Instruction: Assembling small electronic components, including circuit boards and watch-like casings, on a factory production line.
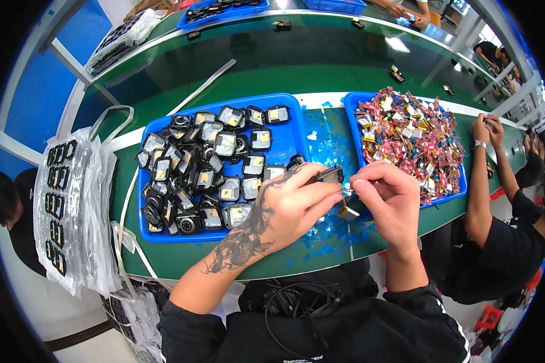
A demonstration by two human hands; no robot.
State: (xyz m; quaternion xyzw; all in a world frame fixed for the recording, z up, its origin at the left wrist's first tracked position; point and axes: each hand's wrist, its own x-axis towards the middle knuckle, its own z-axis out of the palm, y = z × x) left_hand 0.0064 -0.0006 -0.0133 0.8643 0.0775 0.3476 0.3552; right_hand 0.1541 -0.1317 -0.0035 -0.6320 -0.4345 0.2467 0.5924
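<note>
Head view, left hand: the tattooed left hand (287, 196) is reaching in from the lower left over the edge of the blue tray of cases (300, 136), its back facing up and its fingers stretching rightward.
Left grip: thumb and fingers are closing on a black housing (329, 175), probably steadying it for the other hand.
Black housing: it is sitting in the gap between the two trays, above the bench.
Right hand: the right hand (392, 196) is rising from the lower right, wrist bending inward, fingers curling.
Right grip: thumb and index are pinching together on a thin silvery piece (346, 191); whether it is a tool or a part, I cannot tell.
Pale block: a small pale block (348, 212) is hanging just below the fingertips; what is holding it up is unclear.
Trays: the tray of cases is standing at the left and the blue tray of red parts (352, 112) at the right, seemingly so that each is lying within easy reach of one hand.
Bench: blue scraps (321, 142) are littering the green surface (272, 263) between them.
</note>
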